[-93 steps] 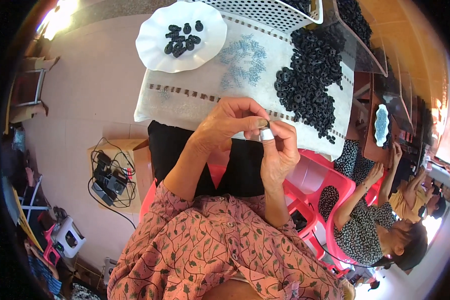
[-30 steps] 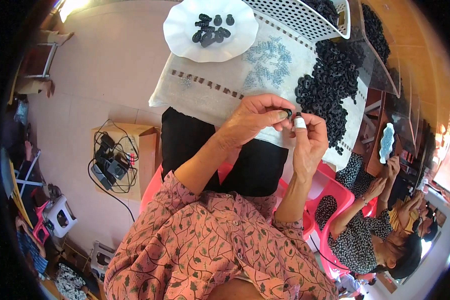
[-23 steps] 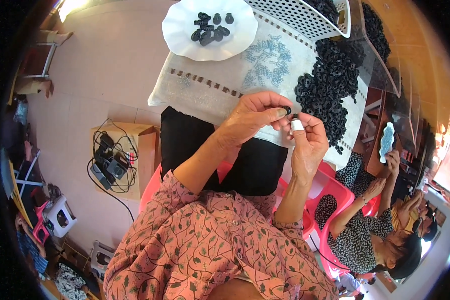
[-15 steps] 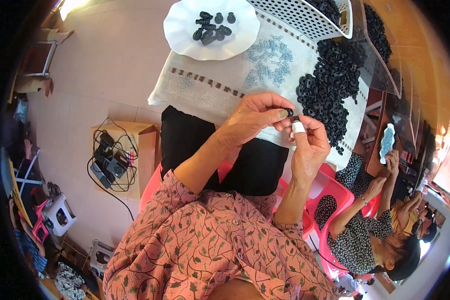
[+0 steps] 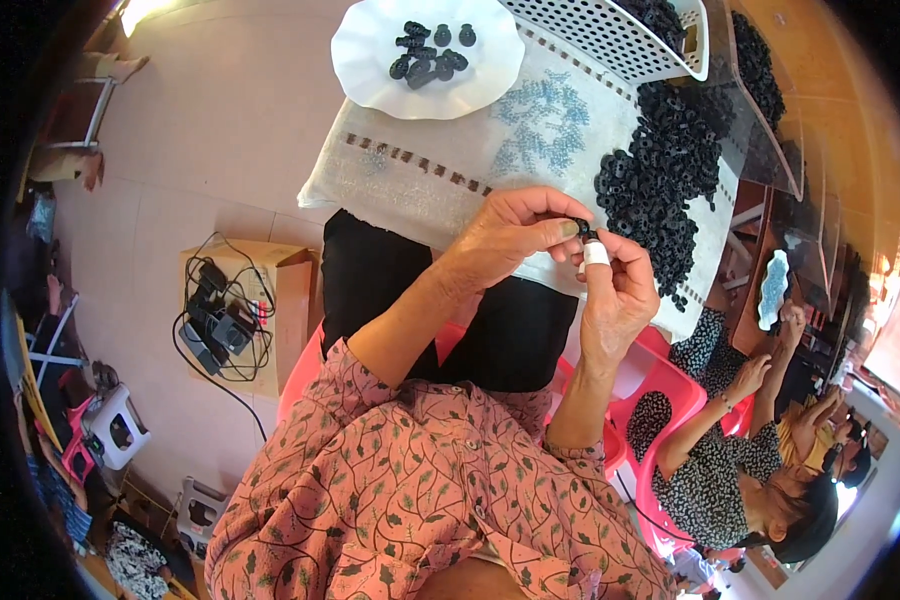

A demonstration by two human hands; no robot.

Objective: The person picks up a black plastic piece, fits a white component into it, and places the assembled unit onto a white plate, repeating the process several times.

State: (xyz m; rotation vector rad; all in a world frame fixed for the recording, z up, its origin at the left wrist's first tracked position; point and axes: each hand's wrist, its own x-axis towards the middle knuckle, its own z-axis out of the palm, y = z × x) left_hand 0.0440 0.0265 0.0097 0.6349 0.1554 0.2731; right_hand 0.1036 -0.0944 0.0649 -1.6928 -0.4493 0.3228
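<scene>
Hands (image 5: 510, 238) (image 5: 618, 302) close together, both thumb-up around black parts (image 5: 583, 228)

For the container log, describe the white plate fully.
The white plate is broad and shallow, with a wavy rim and smooth surface; plastic or ceramic, I can't tell. It sits face up on the pale cloth, left side apparently overhanging its edge, far rim cut off by the frame. Small black pieces lie in it.

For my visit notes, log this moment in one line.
left hand: pinches black part; right hand: pinches second black part; scalloped white plate: black pieces
</scene>
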